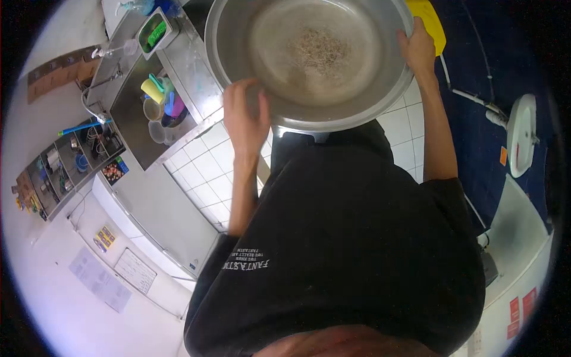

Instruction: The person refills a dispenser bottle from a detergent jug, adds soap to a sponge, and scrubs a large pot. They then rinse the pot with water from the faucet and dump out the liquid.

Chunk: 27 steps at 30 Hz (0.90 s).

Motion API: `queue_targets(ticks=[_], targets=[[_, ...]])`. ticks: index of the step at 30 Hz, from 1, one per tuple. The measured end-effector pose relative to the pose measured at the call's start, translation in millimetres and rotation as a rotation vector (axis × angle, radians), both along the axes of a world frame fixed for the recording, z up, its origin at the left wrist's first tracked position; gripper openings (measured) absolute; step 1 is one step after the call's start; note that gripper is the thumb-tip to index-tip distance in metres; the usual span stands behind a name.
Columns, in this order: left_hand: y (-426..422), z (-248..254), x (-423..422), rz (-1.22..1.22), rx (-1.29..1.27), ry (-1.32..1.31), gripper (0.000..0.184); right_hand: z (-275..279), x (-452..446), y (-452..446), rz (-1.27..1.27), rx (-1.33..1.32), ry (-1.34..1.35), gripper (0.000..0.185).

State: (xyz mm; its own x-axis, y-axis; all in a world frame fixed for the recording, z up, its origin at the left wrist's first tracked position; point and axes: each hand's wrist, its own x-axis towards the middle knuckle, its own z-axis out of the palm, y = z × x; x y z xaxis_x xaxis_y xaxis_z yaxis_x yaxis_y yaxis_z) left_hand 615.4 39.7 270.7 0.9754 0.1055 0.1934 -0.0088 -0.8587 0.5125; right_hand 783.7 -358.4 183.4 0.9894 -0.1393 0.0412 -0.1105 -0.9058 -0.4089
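A large round metal basin fills the upper middle of the head view, with a patch of pale brown, straw-like bits on its bottom. On the right side, my right hand grips the basin's rim, thumb on the inner side and fingers round the outside. My left hand is at the lower left of the rim, its thumb apart from its bent fingers, with nothing visible between them. Whether it touches the metal cannot be made out. The basin's top edge is cut off by the frame.
On the left, a steel sink holds cups and bowls, with a steel tray containing something green beside it. Something yellow shows behind my right hand. A white washbasin hangs at the right. White tiles cover the floor.
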Motion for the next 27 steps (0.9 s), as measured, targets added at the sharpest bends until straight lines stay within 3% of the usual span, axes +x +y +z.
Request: queue_targets(ticks=[1,3,5,6,8,10,12,14,15,17,18,20,21,23,24,26,27], targets=[[-1,-3,19,-0.138,-0.132,0.138,0.032,0,-2,0,0.008,-0.001,0.001,0.052],[-6,-22,67,-0.214,-0.134,0.436,0.021,0,-1,0,0.003,-0.019,0.0,0.05],[2,-80,112,-0.387,0.227,0.703,0.027,-2,-2,-1,0.015,-0.007,-0.006,0.049],[6,-112,135,-0.389,0.229,0.705,0.027,-3,-2,-2,0.018,0.004,-0.015,0.048],[16,-172,161,-0.484,0.391,1.104,0.023,-1,-4,-2,0.015,0.021,-0.007,0.048],[36,-222,165,-0.532,0.387,1.042,0.024,-1,-5,-1,0.003,0.039,-0.007,0.047],[41,-233,165,-0.585,0.378,0.985,0.025,-3,-12,0,-0.008,0.05,-0.055,0.045],[38,-229,163,-0.121,0.031,0.418,0.025,-5,-18,-1,-0.005,0.07,-0.067,0.044],[34,-229,167,-0.13,0.031,0.425,0.025,-5,-21,-3,0.014,0.085,-0.086,0.042],[31,-226,164,-0.594,0.165,0.877,0.025,-4,-29,-4,0.009,0.107,-0.073,0.042],[29,-224,160,-0.591,0.167,0.874,0.025,-3,-25,-3,0.003,0.128,-0.084,0.042],[23,-221,148,-0.144,-0.12,0.604,0.027,-2,-22,-2,-0.002,0.13,-0.077,0.042],[23,-219,155,-0.152,-0.117,0.604,0.027,-2,-22,-2,-0.008,0.126,-0.06,0.042],[28,-226,157,-0.535,0.007,0.969,0.028,-2,-21,-3,-0.02,0.133,-0.051,0.042],[30,-228,152,-0.531,0.008,0.974,0.028,-2,-19,-2,-0.027,0.143,-0.051,0.042],[32,-235,155,-0.259,0.179,0.59,0.029,-3,-17,-3,-0.015,0.141,-0.058,0.042],[36,-237,161,-0.266,0.182,0.591,0.029,-4,-19,-4,-0.003,0.135,-0.053,0.043]])
